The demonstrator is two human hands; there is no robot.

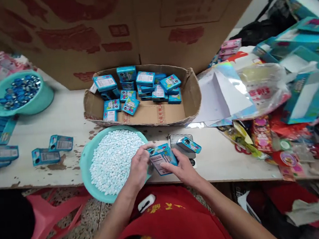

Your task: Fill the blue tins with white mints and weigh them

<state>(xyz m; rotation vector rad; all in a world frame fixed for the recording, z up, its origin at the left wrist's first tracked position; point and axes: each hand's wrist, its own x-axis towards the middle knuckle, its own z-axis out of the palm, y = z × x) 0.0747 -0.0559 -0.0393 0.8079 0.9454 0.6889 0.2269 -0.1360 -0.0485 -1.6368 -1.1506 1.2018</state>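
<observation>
Over the table edge, a small blue candy box (163,161) is tilted with its printed panel facing up. My right hand (184,169) is closed around its right side, the thumb lying across the front. At the box's upper left edge, the fingers of my left hand (138,167) are curled against it, slightly blurred. Just behind my right hand, another blue box (189,145) rests tilted on a small scale (175,136). A turquoise basin (84,168) full of pale candies (112,161) stands left of my left hand.
Beyond the basin is a low cardboard tray (145,121) with several blue boxes, backed by a large carton (151,30). At left are two blue boxes (46,156) and a bowl of blue wrapped pieces (34,103). Packaging clutter (262,134) covers the right; a pink stool (44,217) stands lower left.
</observation>
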